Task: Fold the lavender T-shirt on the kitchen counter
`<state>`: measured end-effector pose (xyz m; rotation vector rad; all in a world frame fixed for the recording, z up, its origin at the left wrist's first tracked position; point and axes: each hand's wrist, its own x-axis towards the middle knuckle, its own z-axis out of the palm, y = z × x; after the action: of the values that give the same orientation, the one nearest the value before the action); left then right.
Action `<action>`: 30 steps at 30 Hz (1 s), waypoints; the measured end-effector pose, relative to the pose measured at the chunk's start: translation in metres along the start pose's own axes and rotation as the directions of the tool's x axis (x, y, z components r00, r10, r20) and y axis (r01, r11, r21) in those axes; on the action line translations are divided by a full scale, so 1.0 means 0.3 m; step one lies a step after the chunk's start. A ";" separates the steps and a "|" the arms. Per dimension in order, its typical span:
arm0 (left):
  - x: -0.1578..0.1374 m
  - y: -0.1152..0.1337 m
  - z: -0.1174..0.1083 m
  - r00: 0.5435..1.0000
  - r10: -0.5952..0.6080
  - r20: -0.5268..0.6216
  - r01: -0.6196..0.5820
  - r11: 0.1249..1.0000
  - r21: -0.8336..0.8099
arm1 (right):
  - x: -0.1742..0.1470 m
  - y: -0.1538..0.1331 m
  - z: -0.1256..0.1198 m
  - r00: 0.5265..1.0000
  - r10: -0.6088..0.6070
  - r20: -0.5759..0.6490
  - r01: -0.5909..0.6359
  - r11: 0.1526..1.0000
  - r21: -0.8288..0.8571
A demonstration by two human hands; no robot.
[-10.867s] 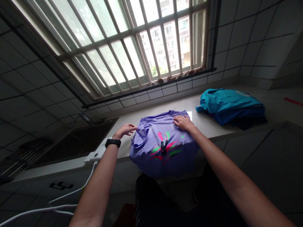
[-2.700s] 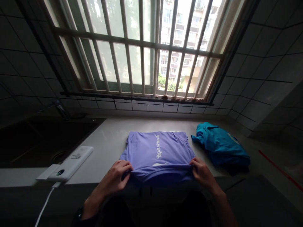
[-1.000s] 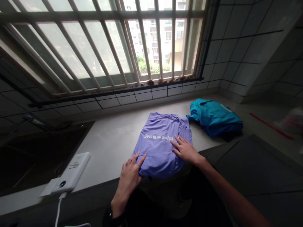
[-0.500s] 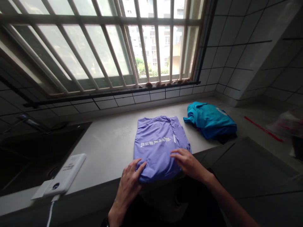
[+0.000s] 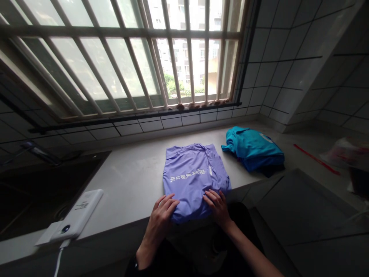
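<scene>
A folded purple shirt [image 5: 187,165] with white lettering lies on the counter, its near end hanging slightly over the front edge. My left hand [image 5: 161,211] is at its near left corner, fingers curled over the cloth. At the near right side, my right hand [image 5: 217,206] has its fingers laid over the fabric, a little apart. Both hands appear to grip the shirt's near end; the thumbs are mostly hidden. Wrinkles run along the shirt's right side, where layers overlap.
A bright blue garment [image 5: 250,146] lies heaped on darker cloth at the right. A white power bank [image 5: 82,213] with a cable rests by the dark sink [image 5: 57,184] on the left. Farther right are a red strip [image 5: 315,158] and a plastic bag [image 5: 346,154]. A barred window [image 5: 161,34] rises behind.
My right hand has moved nearer and slightly left, down to the shirt's near end. My left hand's fingers have closed in over the near left corner. The shirt has barely moved.
</scene>
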<state>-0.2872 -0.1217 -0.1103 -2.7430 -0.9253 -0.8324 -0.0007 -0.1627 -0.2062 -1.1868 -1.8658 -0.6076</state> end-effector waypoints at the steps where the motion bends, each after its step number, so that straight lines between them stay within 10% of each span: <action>1: 0.004 0.005 -0.007 1.000 0.017 -0.016 -0.017 1.000 -0.018 | 0.013 0.003 -0.009 1.000 0.007 0.000 -0.007 1.000 0.016; 7: 0.000 0.014 -0.057 0.998 0.047 -0.035 -0.050 0.992 -0.114 | 0.120 0.017 -0.135 0.986 0.024 0.163 -0.046 0.990 0.136; 12: -0.031 0.006 -0.134 0.989 -0.125 0.077 0.144 0.924 -0.354 | 0.224 0.029 -0.302 0.919 0.052 0.391 -0.215 0.897 0.385; 19: 0.249 -0.096 -0.294 0.803 -0.563 0.194 0.595 0.748 -0.293 | 0.582 0.186 -0.327 0.740 0.029 0.671 -0.499 0.694 0.520; 23: 0.438 -0.167 -0.271 0.727 -0.687 -0.005 0.684 0.725 -0.077 | 0.754 0.220 -0.251 0.858 0.353 0.374 -0.468 0.837 0.284; 26: 0.446 -0.197 -0.193 0.767 -0.637 -0.078 0.641 0.767 0.041 | 0.742 0.175 -0.232 0.890 0.442 0.113 -0.456 0.859 0.233; 30: 0.361 -0.206 -0.061 0.838 -0.531 0.123 0.527 0.847 0.070 | 0.622 0.139 -0.201 0.879 0.306 0.366 -0.419 0.862 0.284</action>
<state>-0.2607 -0.0206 -0.0396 -2.5604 -1.7619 -0.6819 0.0194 -0.0960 -0.0181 -1.3963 -1.8258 0.1415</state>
